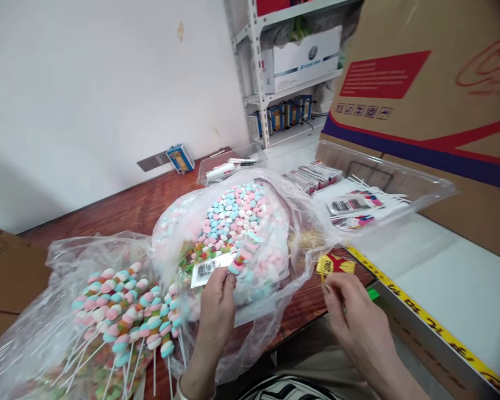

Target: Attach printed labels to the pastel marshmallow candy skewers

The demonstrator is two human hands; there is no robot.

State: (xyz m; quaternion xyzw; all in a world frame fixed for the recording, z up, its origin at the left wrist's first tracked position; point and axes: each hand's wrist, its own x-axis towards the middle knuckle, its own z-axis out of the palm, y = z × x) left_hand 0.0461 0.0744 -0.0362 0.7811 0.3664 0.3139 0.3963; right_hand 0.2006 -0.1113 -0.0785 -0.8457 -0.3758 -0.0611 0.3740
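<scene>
My left hand (214, 305) is closed on a marshmallow skewer in a small clear bag, with colourful marshmallows (241, 258) at its top and a white barcode label (212, 268) beside them. It hovers in front of a large clear bag (275, 194) of pink, blue and white marshmallows (233, 211) with gummy candies (195, 255). Thumb and fingers of my right hand (358, 316) pinch a thin yellow twist tie (323, 276). Just beyond them, a yellow and red packet (337, 264) printed "TWIST" lies at the table edge.
Several marshmallow skewers (125, 305) lie on clear plastic at the left. A clear tray (425, 183) at right holds printed labels (354, 204) and white sticks. Behind stand a large cardboard box (400, 33), a metal shelf (256, 66) and a small blue box (180, 159).
</scene>
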